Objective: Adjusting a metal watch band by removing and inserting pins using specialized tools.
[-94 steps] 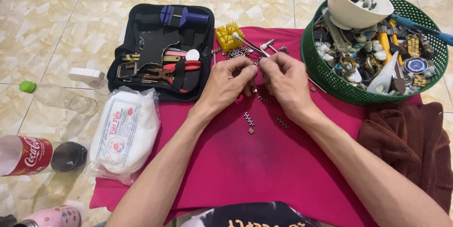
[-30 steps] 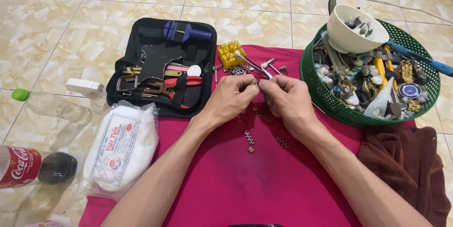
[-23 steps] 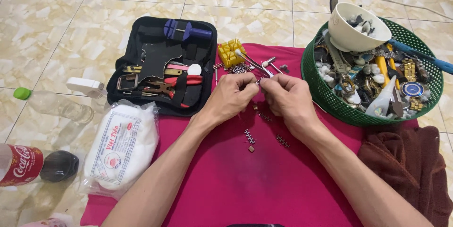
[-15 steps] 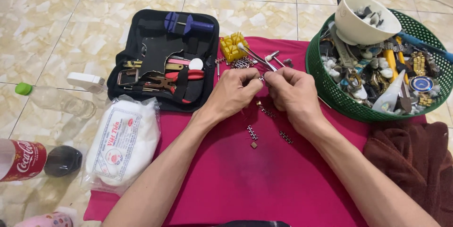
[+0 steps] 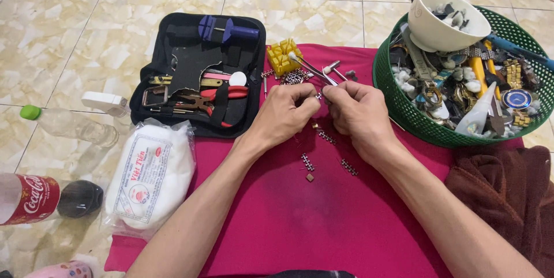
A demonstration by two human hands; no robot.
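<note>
Left hand (image 5: 285, 113) and right hand (image 5: 358, 110) meet fingertip to fingertip above the pink cloth (image 5: 323, 220), both pinched on one small metal band piece (image 5: 319, 96), mostly hidden between the fingers. Long axis not discernible; neither hand nearer, piece centred between them. Loose link segments (image 5: 307, 162) lie on the cloth just below the hands, nearer the body; thin tools (image 5: 311, 69) rest just beyond the fingertips.

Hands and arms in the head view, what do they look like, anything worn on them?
Both forearms are bare right down to the frame edge: no sleeves show. The left hand and right hand wear no gloves, and no watch, bracelet or ring shows on the wrists and fingers in view. No marks or tattoos show.
</note>
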